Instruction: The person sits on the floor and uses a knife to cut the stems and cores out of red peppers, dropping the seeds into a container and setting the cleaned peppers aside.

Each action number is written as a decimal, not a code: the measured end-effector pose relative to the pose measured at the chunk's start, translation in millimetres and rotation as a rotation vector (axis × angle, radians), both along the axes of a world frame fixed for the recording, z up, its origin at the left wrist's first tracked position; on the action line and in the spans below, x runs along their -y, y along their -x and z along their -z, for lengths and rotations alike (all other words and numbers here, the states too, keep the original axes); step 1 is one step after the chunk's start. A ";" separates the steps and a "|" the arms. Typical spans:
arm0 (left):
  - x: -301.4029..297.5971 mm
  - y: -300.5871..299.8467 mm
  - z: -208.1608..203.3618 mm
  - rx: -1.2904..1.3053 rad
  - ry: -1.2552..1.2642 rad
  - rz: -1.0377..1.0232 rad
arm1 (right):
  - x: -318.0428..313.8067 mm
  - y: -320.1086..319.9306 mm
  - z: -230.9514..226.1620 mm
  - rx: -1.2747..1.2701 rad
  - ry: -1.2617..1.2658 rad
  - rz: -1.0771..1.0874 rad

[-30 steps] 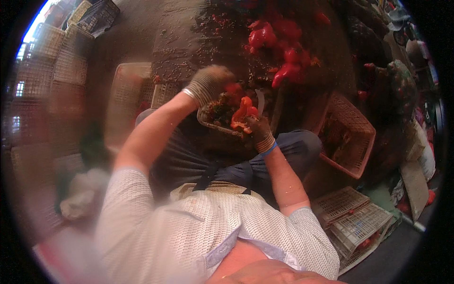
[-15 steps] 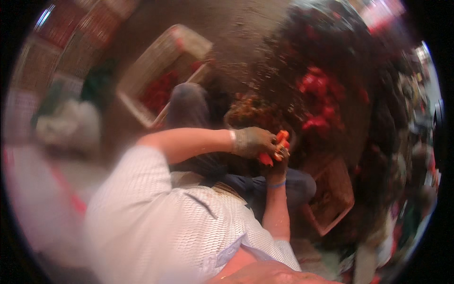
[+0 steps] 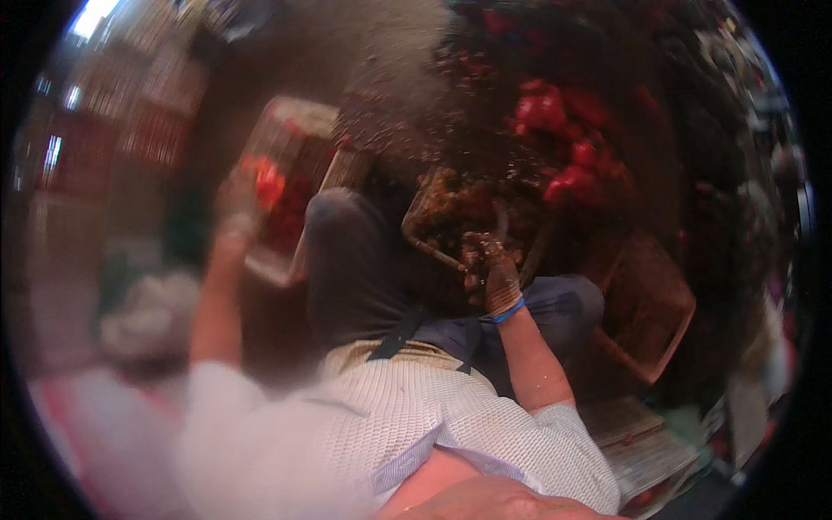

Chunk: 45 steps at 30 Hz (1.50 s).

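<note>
My left hand (image 3: pixel 236 201), gloved and blurred, reaches over the long pale crate (image 3: pixel 305 114) on the left. Its fingers are closed on bright red pepper pieces (image 3: pixel 267 182). More red pieces (image 3: pixel 282 227) lie inside that crate. My right hand (image 3: pixel 496 276), in a soiled glove with a blue band at the wrist, is in front of my body at the near edge of a container of yellow-brown pepper scraps (image 3: pixel 459 201). Its fingers are curled, and a thin curved pale thing (image 3: pixel 501 221) rises beside them; I cannot make out what it is.
Whole red peppers (image 3: pixel 574 160) are heaped on the ground beyond the scraps. A reddish crate (image 3: pixel 659 316) stands by my right knee. Stacked crates (image 3: pixel 113 156) and a whitish bag (image 3: pixel 152 316) are at the left. Scattered seeds (image 3: pixel 394 113) speckle the ground ahead.
My hands have parted. The left has swung from the middle to the left crate, carrying red pepper pieces; the right stays near the scrap container. The view has shifted too.
</note>
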<state>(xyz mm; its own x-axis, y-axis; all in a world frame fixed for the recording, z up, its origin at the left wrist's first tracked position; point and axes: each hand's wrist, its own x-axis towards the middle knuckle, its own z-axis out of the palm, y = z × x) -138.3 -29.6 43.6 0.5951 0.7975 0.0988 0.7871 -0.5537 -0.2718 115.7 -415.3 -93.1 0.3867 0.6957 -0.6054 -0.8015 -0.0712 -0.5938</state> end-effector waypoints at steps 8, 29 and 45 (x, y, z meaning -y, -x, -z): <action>70.9 -202.8 13.7 0.276 0.367 0.679 | 0.5 -20.0 -12.5 0.025 0.101 0.225; 147.8 -576.6 97.0 0.294 1.278 0.539 | -7.2 -31.1 19.5 0.369 0.236 0.140; 140.8 -309.1 71.2 1.142 2.119 -0.027 | 24.2 -28.0 16.6 0.710 0.293 0.179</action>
<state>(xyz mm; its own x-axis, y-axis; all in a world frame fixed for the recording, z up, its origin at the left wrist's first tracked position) 170.8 -170.4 -27.6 0.9028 0.2155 -0.3723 0.1706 0.6151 0.7698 143.7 -439.5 -109.7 0.8407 0.4366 -0.3203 -0.2513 -0.2093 -0.9450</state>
